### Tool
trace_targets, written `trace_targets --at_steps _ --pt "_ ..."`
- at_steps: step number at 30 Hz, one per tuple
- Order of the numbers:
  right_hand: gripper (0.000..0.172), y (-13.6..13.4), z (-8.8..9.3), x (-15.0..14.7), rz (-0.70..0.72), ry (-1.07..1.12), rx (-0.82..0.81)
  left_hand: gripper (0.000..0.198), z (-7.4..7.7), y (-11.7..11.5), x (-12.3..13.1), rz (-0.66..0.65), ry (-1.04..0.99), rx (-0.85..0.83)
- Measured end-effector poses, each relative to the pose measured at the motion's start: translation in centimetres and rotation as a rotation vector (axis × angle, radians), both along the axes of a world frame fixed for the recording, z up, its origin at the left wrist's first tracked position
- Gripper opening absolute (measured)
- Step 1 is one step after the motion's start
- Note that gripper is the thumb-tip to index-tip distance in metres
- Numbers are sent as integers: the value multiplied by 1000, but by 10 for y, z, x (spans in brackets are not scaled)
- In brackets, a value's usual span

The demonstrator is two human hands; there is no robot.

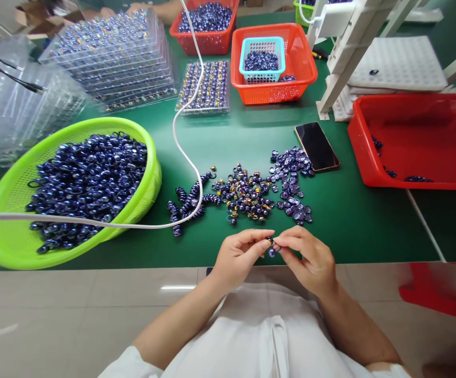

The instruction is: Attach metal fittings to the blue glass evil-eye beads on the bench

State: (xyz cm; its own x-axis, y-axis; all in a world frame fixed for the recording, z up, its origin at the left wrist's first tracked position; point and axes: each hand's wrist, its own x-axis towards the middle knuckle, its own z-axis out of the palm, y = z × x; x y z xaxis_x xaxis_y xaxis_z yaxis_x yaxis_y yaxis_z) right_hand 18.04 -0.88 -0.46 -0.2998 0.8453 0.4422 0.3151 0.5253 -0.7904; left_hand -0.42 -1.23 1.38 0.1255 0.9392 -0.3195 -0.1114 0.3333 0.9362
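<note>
Close to the table's front edge, my left hand (239, 256) and my right hand (309, 258) meet with fingertips pinched. Between them is a small shiny dark-blue ringed piece (272, 252) with a round bead-like end; the fingers hide part of it. Just beyond lie a heap of dark-blue and gold pieces (247, 197), a pile of flat dark-blue caps (293, 181) and rows of stacked dark-blue ring-shaped parts (191, 198).
A green basket (155, 184) full of dark-blue parts stands left. A white cable (180, 144) crosses the table. Filled clear trays (133, 79), red baskets (247, 94) and a metal post (340, 73) stand behind. Right are a phone (317, 146) and a red bin (416, 142).
</note>
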Motion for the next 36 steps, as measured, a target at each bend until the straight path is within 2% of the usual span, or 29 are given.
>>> trace_targets --at_steps 6,15,22,28,32,36 --pt "33 1 1 -2 -43 -46 11 27 -4 -3 1 6 -8 52" --pt "28 1 4 -6 -79 -35 2 16 -7 -4 -1 -12 247 367" --pt "27 0 7 -7 -81 -84 9 16 -6 -4 -2 -21 318 528" --pt "21 -1 10 -8 -90 -72 -63 17 -6 -4 -2 -42 320 567" --pt "12 0 13 -12 -153 -50 -192 16 -6 -4 0 -9 328 558" --pt "10 2 13 -13 -121 -32 -232 14 -8 -6 2 33 341 523"
